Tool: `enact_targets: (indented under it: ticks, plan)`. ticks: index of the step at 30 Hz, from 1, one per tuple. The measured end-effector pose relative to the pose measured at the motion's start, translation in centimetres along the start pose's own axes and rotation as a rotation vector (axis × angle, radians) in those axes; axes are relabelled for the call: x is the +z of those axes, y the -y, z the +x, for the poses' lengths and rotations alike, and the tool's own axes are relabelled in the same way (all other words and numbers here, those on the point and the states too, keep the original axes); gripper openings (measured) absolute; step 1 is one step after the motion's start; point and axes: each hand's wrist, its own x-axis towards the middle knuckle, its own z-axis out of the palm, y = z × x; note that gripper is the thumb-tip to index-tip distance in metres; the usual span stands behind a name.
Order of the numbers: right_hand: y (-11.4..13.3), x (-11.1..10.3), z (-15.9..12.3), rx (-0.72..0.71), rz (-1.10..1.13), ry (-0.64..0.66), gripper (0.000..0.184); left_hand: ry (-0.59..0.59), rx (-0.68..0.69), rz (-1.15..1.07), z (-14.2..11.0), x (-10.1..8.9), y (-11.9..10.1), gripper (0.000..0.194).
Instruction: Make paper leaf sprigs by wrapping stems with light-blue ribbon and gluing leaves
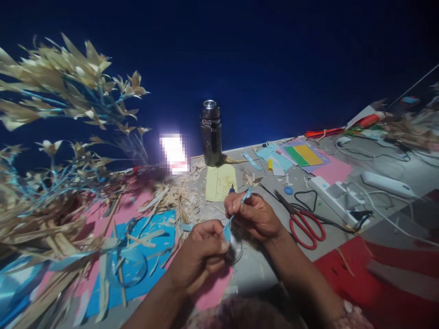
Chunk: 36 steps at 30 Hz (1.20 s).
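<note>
1. The blue strip (227, 231) runs between both hands, over the table; it looks twisted narrow midway and flatter below, so I'd judge it partly worked.
2. The left hand (206, 242) pinches its lower end, the right hand (257, 217) its upper.
3. Leftward, flowers (82, 68) on blue stems look made; loose ribbon (140, 269) seems unworked.

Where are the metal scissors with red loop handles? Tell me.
In the head view, the scissors lie right of centre, between the right hand and the white plastic power strip.
</note>
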Motion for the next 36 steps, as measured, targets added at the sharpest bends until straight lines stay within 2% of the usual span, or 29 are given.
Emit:
enact_targets:
  ticks: [6, 10, 15, 20, 29, 36]
  plan:
    - [0.5, -0.1, -0.7, 0.008, -0.133, -0.027, 0.028, -0.073, 0.032, 0.047, -0.1, 0.3, 0.0, 0.028]
    - [0.4, 0.7, -0.8, -0.024, -0.238, -0.149, 0.027, -0.125, 0.092, 0.108, 0.0, 0.3, 0.2, 0.028]
    - [-0.2, 1.4, -0.6, 0.007, -0.114, -0.316, 0.024, -0.134, 0.134, 0.161, -0.1, 0.3, 0.4, 0.026]
    - [0.1, 1.5, -0.6, 0.028, -0.025, -0.256, 0.020, -0.078, 0.079, 0.079, -0.3, 0.3, 0.3, 0.025]
    - [0.8, 1.4, -0.6, -0.010, -0.054, -0.117, 0.014, -0.010, 0.010, -0.021, -0.4, 0.0, 0.0, 0.024]
    - [0.6, 1.3, -0.6, 0.011, -0.101, -0.163, 0.014, 0.018, 0.048, 0.082, -0.2, -0.3, 0.3, 0.022]
